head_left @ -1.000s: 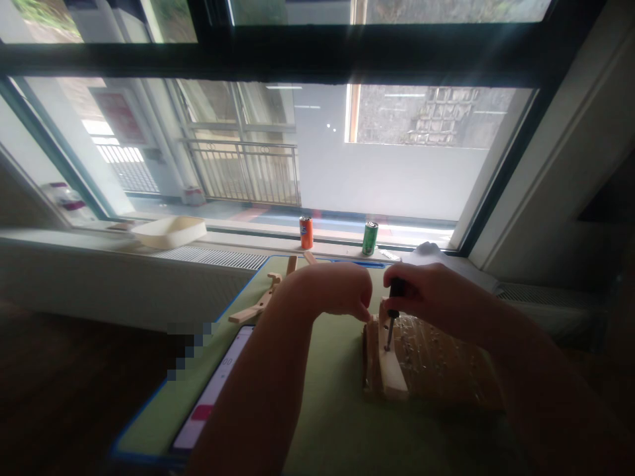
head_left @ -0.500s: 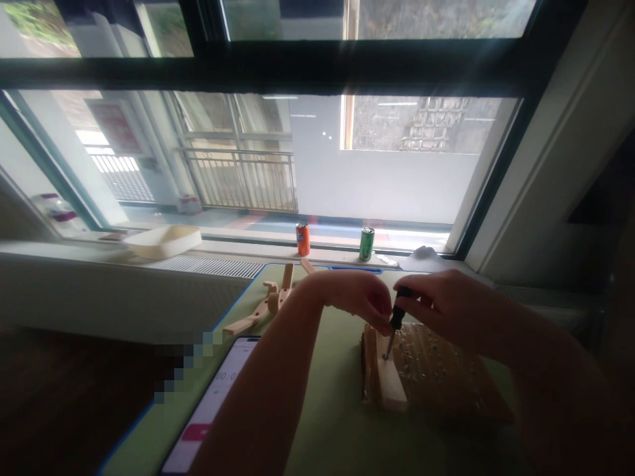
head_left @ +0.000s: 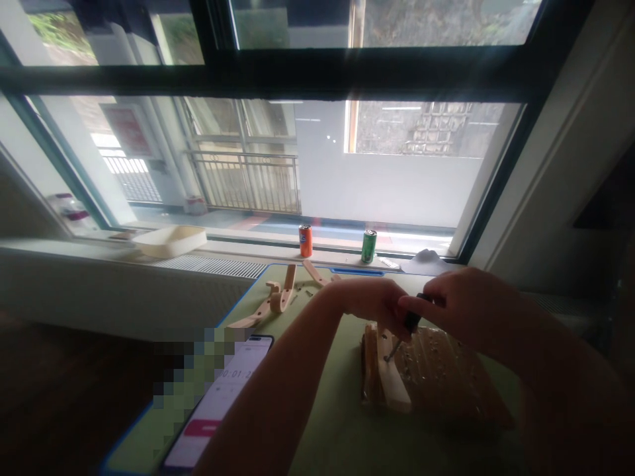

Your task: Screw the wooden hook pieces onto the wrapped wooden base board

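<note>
My right hand [head_left: 459, 307] is closed around the black handle of a screwdriver [head_left: 412, 321]. My left hand [head_left: 384, 305] is closed too, its fingertips pinching the lower part of that handle. The shaft slants down to the left, and its tip meets a screw head [head_left: 387, 358] in a pale wooden strip [head_left: 395, 387]. Beneath the strip lies a brown, tape-wrapped block [head_left: 446, 377] with many small holes in its top. Part of the strip's far end is hidden by my left hand.
Curved wooden pieces [head_left: 284, 291] and small screws [head_left: 309, 293] lie on the green mat [head_left: 327, 403]. A phone [head_left: 223, 390] rests by my left forearm. On the sill stand an orange can [head_left: 305, 241], a green can [head_left: 368, 246] and a cream tray [head_left: 171, 242].
The screwdriver's handle has tipped to the right, while its tip stays at the screw. Both hands have shifted with it, and the whole view has moved slightly.
</note>
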`<move>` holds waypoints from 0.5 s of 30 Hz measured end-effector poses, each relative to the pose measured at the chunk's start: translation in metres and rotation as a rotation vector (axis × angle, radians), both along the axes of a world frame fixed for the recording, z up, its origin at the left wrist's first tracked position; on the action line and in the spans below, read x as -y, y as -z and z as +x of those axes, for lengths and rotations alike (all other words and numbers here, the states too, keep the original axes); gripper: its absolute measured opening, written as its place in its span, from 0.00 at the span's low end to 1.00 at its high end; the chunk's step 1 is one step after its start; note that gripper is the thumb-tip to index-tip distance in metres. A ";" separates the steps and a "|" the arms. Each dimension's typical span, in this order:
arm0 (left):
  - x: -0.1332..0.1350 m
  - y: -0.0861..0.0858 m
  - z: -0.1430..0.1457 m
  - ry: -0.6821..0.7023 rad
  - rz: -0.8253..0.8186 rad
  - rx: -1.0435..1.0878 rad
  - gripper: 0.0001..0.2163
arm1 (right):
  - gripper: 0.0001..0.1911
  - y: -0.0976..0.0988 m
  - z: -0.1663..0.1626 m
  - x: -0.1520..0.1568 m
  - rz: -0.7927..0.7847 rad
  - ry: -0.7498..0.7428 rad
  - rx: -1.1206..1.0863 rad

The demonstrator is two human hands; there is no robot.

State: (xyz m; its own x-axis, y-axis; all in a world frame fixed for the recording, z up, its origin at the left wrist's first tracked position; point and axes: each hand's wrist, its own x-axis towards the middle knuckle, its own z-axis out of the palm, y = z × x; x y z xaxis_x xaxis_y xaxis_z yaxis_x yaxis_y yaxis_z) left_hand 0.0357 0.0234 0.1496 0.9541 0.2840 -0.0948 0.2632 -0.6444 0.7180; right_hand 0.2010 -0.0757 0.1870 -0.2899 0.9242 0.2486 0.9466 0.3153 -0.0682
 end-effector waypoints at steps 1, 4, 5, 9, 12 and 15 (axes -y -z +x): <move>0.000 0.001 0.000 0.011 -0.009 0.015 0.11 | 0.22 -0.001 0.000 0.002 -0.005 -0.044 -0.036; -0.002 0.001 -0.003 0.028 -0.023 0.046 0.11 | 0.11 -0.006 0.001 0.008 -0.058 -0.213 -0.116; -0.002 0.001 -0.005 0.032 -0.021 0.042 0.11 | 0.10 -0.006 0.001 0.009 -0.078 -0.239 -0.118; 0.001 -0.003 -0.006 0.033 0.021 -0.015 0.12 | 0.16 -0.004 0.003 0.009 -0.069 -0.143 -0.051; 0.005 -0.005 -0.003 0.040 0.084 -0.021 0.14 | 0.25 0.001 0.006 0.005 -0.035 -0.066 0.027; 0.006 -0.004 0.001 0.041 0.137 -0.024 0.14 | 0.28 0.003 0.007 0.002 -0.004 -0.020 0.070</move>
State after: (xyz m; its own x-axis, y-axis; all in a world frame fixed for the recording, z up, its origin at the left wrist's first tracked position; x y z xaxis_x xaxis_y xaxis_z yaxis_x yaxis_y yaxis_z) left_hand 0.0366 0.0171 0.1538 0.9631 0.2569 -0.0806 0.2507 -0.7465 0.6164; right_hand 0.2082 -0.0780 0.1839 -0.3246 0.9192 0.2231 0.9427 0.3337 -0.0034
